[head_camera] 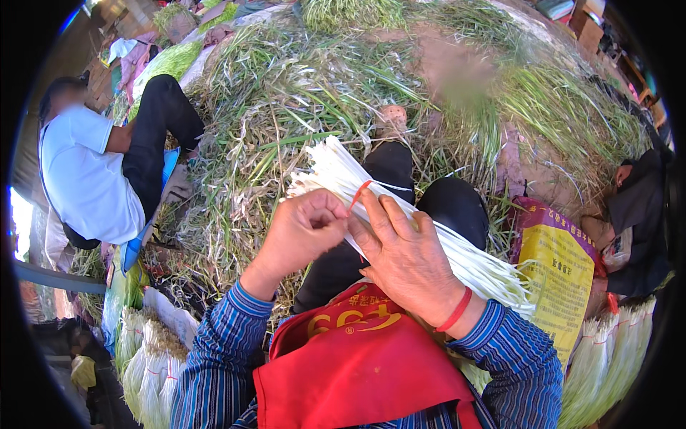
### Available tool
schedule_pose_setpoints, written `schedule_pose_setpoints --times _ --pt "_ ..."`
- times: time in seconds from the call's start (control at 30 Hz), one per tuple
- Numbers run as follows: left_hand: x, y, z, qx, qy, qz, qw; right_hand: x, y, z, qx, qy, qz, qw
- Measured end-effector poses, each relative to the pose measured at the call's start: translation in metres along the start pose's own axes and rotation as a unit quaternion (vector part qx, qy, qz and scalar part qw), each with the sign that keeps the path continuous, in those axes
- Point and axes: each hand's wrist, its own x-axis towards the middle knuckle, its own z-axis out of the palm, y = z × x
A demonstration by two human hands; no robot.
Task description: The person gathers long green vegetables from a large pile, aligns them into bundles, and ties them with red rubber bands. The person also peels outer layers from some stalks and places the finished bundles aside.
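A bundle of long, white plant stems, probably blanched chives (455, 252), lies slantwise across my lap, its thick ends up and to the left. A thin red tie (359, 194) passes over the bundle near those ends. My left hand (308, 230) pinches the tie between thumb and fingertip. My right hand (404, 249) lies over the bundle beside the tie, its fingers across the stems; their undersides are hidden. A red band circles the right wrist. Below the hands, a red apron (353, 370) with yellow print covers my lap.
Loose leaves and straw (257, 118) cover the ground ahead. Tied bundles stand at the lower left (153, 375) and lower right (605, 359). A printed yellow-and-purple sack (557, 268) lies to the right. One person (91, 166) sits at left; another person's dark clothing (640, 225) shows at right.
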Motion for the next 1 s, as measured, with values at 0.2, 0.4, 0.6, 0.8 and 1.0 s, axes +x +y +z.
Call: schedule_pose_setpoints --times 0.2,0.4,0.6,0.8,1.0 --pt "-0.012 0.008 -0.003 0.348 -0.011 0.158 0.924 0.004 0.007 0.003 0.045 0.009 0.006 0.999" --pt "-0.001 0.012 -0.017 0.397 0.026 0.233 0.888 0.002 0.013 -0.005 0.1 0.002 0.006 0.995" --pt "0.008 0.014 -0.018 0.442 0.023 0.302 0.844 0.002 0.016 -0.01 0.152 -0.003 0.029 0.988" --pt "0.011 0.017 -0.023 0.482 0.023 0.328 0.812 0.007 0.022 -0.03 0.186 0.03 0.002 0.982" --pt "0.017 0.017 -0.026 0.465 0.037 0.396 0.791 0.04 0.028 -0.031 0.24 0.043 0.006 0.97"
